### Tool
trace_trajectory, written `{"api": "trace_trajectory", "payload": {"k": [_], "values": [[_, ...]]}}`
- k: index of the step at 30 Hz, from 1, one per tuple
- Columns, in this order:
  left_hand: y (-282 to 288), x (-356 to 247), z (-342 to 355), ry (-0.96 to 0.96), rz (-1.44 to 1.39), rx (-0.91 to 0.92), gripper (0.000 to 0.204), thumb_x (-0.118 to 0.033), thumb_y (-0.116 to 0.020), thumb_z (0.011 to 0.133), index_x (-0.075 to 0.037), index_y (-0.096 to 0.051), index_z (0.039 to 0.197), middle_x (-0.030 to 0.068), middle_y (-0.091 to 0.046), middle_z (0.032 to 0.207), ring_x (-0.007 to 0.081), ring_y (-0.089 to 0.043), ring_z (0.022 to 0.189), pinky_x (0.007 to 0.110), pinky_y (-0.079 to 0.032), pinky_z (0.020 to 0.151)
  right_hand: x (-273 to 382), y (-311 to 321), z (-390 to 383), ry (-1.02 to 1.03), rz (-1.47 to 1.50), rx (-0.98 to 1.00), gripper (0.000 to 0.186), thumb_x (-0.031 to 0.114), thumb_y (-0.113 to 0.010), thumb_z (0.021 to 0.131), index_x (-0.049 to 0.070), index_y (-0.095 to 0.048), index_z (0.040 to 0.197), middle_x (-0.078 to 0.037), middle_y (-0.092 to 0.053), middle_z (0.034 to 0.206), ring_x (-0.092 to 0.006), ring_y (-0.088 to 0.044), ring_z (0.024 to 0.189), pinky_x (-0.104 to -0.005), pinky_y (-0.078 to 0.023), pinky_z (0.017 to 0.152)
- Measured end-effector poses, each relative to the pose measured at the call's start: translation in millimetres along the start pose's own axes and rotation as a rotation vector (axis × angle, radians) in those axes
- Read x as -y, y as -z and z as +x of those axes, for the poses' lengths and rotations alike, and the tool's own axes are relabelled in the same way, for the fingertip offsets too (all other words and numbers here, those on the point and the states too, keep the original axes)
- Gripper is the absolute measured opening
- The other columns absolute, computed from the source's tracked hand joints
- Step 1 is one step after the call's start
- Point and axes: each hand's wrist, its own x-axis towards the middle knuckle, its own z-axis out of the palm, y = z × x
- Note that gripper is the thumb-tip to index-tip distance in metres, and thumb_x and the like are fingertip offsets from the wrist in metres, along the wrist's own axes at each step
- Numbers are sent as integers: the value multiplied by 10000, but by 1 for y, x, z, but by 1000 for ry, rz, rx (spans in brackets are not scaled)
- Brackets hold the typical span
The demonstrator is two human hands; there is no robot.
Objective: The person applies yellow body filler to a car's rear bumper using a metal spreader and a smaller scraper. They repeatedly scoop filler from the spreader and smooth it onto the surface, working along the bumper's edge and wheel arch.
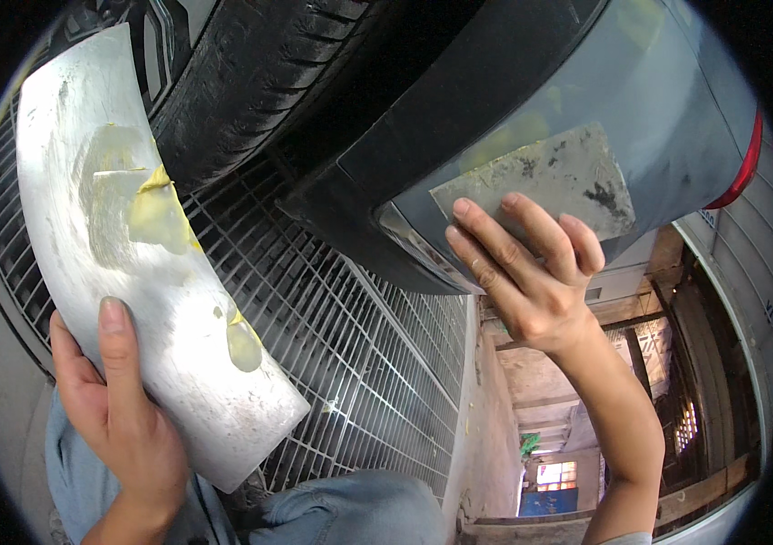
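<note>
Grey spreader (577,168) on bumper (677,127), putty (159,221) well to its left

The right hand (536,277) held the spreader by its lower-left edge, fingers on top, thumb hidden; the long axis sloped gently up rightward. The left hand (128,413), clamped on the metal plate (173,291) low down, was nearer the putty, which lay upward along the right edge.

Glare whitens the curved silver metal sheet (155,282) at left; the black, treaded rubber tyre (259,82) beyond is shadowed. Fisheye distortion bends the grey metal floor grating (377,363); black vignetting darkens the rim.
</note>
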Motion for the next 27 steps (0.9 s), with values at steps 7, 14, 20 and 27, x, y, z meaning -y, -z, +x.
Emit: {"api": "trace_trajectory", "payload": {"k": [7, 14, 20, 27], "values": [[6, 1, 2, -22, 58, 11, 429, -325, -572, 1170, 31, -569, 1409, 112, -712, 1196, 118, -682, 1041, 284, -541, 940, -16, 6, 8, 31, 7, 58, 299, 208, -654, 929, 145, -869, 1127, 12, -818, 1296, -229, -670, 1236, -404, -330, 1126], [4, -4, 2, -21, 45, -3, 414, -305, -549, 1179, 56, -548, 1384, 147, -705, 1194, 124, -698, 1033, 271, -560, 916, -17, 5, 10, 14, -11, 66, 298, 200, -709, 837, 115, -862, 1077, -3, -805, 1274, -214, -677, 1232, -429, -375, 1131], [7, -2, 2, 10, 59, 25, 451, -330, -556, 1177, 40, -545, 1433, 136, -706, 1221, 130, -719, 1008, 291, -583, 895, -3, 15, 6, 4, -44, 130, 326, 192, -702, 829, 102, -863, 1099, -12, -799, 1286, -227, -674, 1233, -432, -389, 1121], [7, -1, 5, 6, 38, 28, 454, -326, -537, 1185, 39, -531, 1453, 150, -702, 1212, 133, -716, 1039, 288, -584, 923, -7, 16, 11, -33, -22, 88, 329, 177, -687, 871, 134, -865, 1145, 2, -813, 1274, -217, -673, 1209, -411, -334, 1141]]}}
